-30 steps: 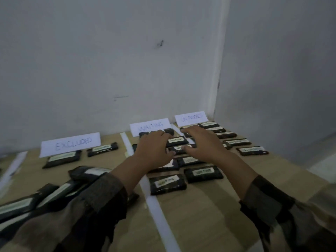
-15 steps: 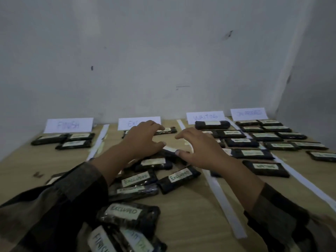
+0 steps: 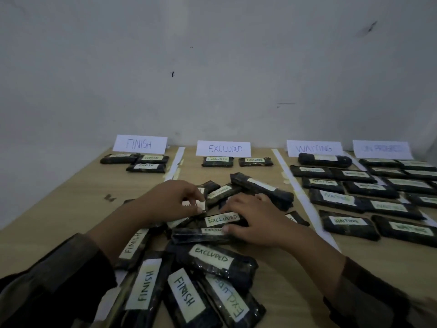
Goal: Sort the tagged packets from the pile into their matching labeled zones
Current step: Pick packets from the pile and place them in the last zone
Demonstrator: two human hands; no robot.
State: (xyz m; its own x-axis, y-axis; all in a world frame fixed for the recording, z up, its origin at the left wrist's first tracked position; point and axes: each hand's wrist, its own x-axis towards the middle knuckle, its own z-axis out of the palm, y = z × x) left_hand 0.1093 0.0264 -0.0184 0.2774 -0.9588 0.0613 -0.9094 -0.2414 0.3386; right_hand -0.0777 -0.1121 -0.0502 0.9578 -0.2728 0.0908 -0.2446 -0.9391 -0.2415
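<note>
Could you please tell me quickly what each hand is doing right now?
Left hand: fingers curled, pinching a packet in the pile.
Right hand: fingers and thumb curled round an EXCLUDED packet.

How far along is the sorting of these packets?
Partly done. Three packets lie by the FINISH sign, two by the EXCLUDED sign, many rows under the WAITING sign and ON PROGRESS sign. Now the left hand pinches a half-hidden packet and the right hand grips an EXCLUDED-tagged packet. The pile of FINISH and EXCLUDED packets remains.
</note>
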